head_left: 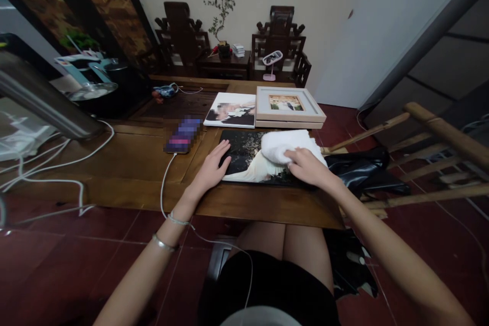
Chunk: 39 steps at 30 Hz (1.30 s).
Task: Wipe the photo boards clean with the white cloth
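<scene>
A: Item one, nearest: bare knees (pixel 282 244), under the near edge of the table (pixel 126 163). Hands?
B: Listed: left hand (pixel 211 167), released, flat, fingertips on the left edge of the dark photo print (pixel 242 158); right hand (pixel 308 167), closed over a white cloth (pixel 282 143), pressed on that print.
A: Print's position?
B: Flat at the table's near edge, toward its right corner. Behind it: framed picture (pixel 289 104), second print (pixel 231 110); phone (pixel 184 135) to their left, cabled
</scene>
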### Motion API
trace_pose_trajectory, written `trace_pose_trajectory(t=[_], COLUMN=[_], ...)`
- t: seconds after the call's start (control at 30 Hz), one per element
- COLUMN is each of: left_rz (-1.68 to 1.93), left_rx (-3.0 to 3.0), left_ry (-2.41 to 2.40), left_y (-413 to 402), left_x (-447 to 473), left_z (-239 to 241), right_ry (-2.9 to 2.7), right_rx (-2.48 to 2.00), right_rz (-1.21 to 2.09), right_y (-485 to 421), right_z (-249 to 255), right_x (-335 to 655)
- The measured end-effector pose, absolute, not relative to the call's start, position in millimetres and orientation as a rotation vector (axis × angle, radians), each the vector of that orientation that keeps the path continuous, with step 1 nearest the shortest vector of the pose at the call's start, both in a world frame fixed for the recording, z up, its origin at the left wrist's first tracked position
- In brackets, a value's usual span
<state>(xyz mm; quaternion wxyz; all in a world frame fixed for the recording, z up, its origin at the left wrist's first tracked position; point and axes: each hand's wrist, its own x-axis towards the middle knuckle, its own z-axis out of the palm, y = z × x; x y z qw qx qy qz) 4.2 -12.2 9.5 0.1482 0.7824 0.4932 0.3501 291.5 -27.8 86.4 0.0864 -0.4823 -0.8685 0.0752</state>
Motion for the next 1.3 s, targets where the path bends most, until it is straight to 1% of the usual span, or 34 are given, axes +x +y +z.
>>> trace_pose_trajectory(t=[0.13, 0.27, 0.4, 0.57, 0.7, 0.9, 1.1, 1.2, 1.3], left_rz=[1.012, 1.021, 1.026, 1.012, 1.017, 1.019, 1.027, 1.057, 1.124], left_rx=[2.254, 2.252, 2.246, 2.251, 2.25, 2.242, 2.225, 2.2, 2.153], left_ry=[1.415, 1.408, 1.406, 1.418, 1.425, 1.405, 1.394, 1.381, 1.388], left_y=[-11.9, -11.3, -11.5, -12.0, -11.7, -11.7, -10.6, -10.4, -12.6], left_x=[3.5, 2.6, 3.1, 4.2, 4.5, 3.9, 3.5, 4.1, 4.8], left_z=[9.1, 7.3, 7.0, 8.0, 7.6, 6.9, 5.3, 5.6, 8.6], right_ry=[-2.544, -2.518, -2.609, -2.687, -2.722, -2.694, -2.623, -2.596, -2.67], right_rx=[-1.477, -1.527, -1.431, -1.209, -1.129, -1.187, -1.33, -1.396, -1.296], right_rz=[0.191, 0.181, 0.217, 0.395, 0.489, 0.439, 0.21, 0.097, 0.053], right_y=[4.5, 3.3, -35.5, -102.9, -122.0, -76.7, -17.2, -5.8, -13.4], right_z=[84.0, 80.5, 76.4, 75.8, 78.4, 77.7, 74.7, 71.2, 65.6], right_x=[269.3, 250.8, 242.1, 239.1, 238.7, 233.0, 222.7, 212.6, 200.1])
